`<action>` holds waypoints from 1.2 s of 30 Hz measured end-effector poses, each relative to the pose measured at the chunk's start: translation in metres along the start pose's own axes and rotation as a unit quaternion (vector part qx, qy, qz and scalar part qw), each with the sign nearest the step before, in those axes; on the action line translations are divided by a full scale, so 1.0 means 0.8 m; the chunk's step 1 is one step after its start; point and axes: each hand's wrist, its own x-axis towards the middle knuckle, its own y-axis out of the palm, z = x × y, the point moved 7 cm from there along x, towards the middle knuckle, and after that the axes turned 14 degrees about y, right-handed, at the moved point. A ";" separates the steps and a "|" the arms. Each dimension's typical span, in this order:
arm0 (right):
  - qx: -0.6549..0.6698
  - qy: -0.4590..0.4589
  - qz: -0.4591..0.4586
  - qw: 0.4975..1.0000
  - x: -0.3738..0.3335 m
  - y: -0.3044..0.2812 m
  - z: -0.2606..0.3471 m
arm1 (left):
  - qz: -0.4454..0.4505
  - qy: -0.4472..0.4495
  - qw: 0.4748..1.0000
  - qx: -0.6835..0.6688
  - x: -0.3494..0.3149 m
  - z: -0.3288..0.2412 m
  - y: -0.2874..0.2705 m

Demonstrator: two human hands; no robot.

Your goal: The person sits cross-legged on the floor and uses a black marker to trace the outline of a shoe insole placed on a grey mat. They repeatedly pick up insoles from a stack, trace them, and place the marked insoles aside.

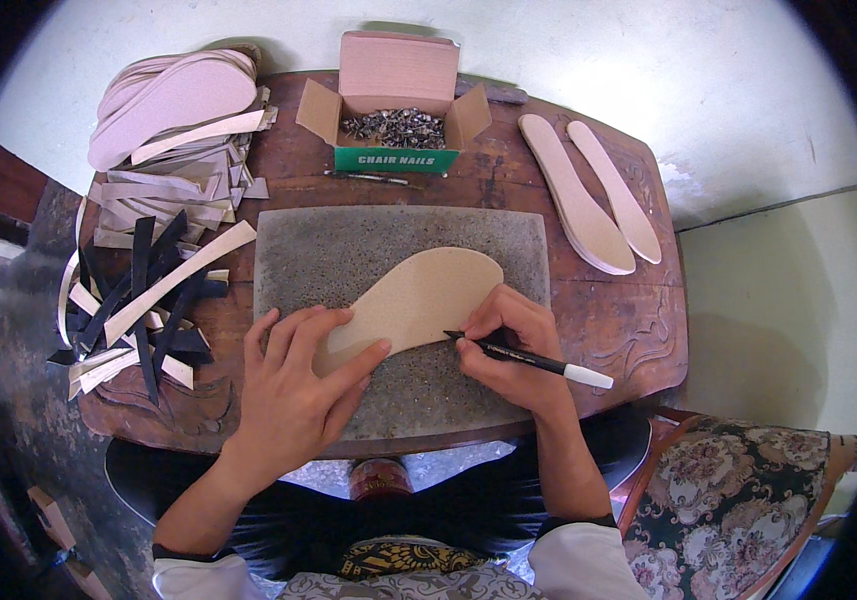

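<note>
A tan insole (427, 293) lies slantwise on a grey stone slab (299, 240), its broad end toward the far right. My left hand (309, 375) rests spread over the narrow near end, fingertips pressing it flat and hiding part of it. In my right hand (514, 345) is a black marker (524, 357) with a white end, pinched between thumb and fingers. The marker's dark tip meets the insole's near right edge, or sits just beside it; I cannot tell which.
An open green box of nails (396, 128) stands at the back. Two slim stacks of insoles (589, 200) lie at the right. At the left are piled pinkish insoles (184, 95), pale strips (169, 195) and black strips (144, 290). A floral chair (729, 510) stands near right.
</note>
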 end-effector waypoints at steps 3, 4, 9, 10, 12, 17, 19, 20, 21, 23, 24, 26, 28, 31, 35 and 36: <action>-0.002 0.005 0.002 1.000 0.000 0.001 0.000 | 0.000 -0.002 1.000 -0.001 0.000 0.001 0.001; -0.002 0.007 0.003 1.000 0.001 0.001 0.000 | 0.001 -0.001 1.000 0.001 0.000 0.000 0.000; -0.002 -0.002 0.000 1.000 0.000 0.000 0.000 | -0.001 0.001 1.000 0.001 0.000 0.000 0.000; -0.002 -0.002 0.001 1.000 0.000 0.000 0.000 | -0.001 0.002 1.000 0.002 0.000 0.000 0.000; -0.004 0.000 0.000 1.000 0.000 0.000 0.000 | -0.001 0.002 1.000 0.003 0.000 0.000 0.000; 0.000 0.003 0.001 1.000 0.001 0.001 0.000 | 0.002 -0.002 1.000 0.004 0.001 0.000 0.000; -0.002 0.007 0.005 1.000 0.001 0.000 -0.001 | 0.000 0.000 1.000 0.002 0.001 0.000 0.000; -0.002 0.007 0.003 1.000 0.001 -0.001 -0.001 | -0.001 0.002 1.000 0.000 0.001 0.000 0.000; -0.001 0.007 0.002 1.000 0.001 0.000 0.000 | -0.001 0.002 1.000 0.001 0.001 0.000 0.000; -0.001 0.009 0.003 1.000 0.001 0.000 -0.001 | -0.002 0.001 1.000 0.002 0.001 -0.001 -0.002; -0.001 0.012 0.004 1.000 0.001 0.001 -0.002 | 0.000 0.000 1.000 0.001 0.001 0.000 -0.001; 0.000 0.012 0.003 1.000 0.001 0.001 -0.004 | 0.003 -0.003 1.000 -0.001 0.000 0.000 0.000; -0.002 0.006 -0.003 1.000 0.001 0.000 -0.002 | 0.001 -0.001 1.000 0.000 0.002 -0.001 -0.001; 0.003 -0.003 0.001 1.000 0.002 0.000 -0.002 | 0.002 0.001 1.000 0.003 0.001 0.000 0.000; 0.103 0.048 -0.029 0.993 0.001 -0.009 -0.009 | -0.006 0.003 1.000 0.009 0.000 0.001 -0.001; 0.081 0.046 -0.039 0.995 0.003 -0.015 -0.010 | -0.007 0.002 1.000 0.009 0.000 0.001 -0.001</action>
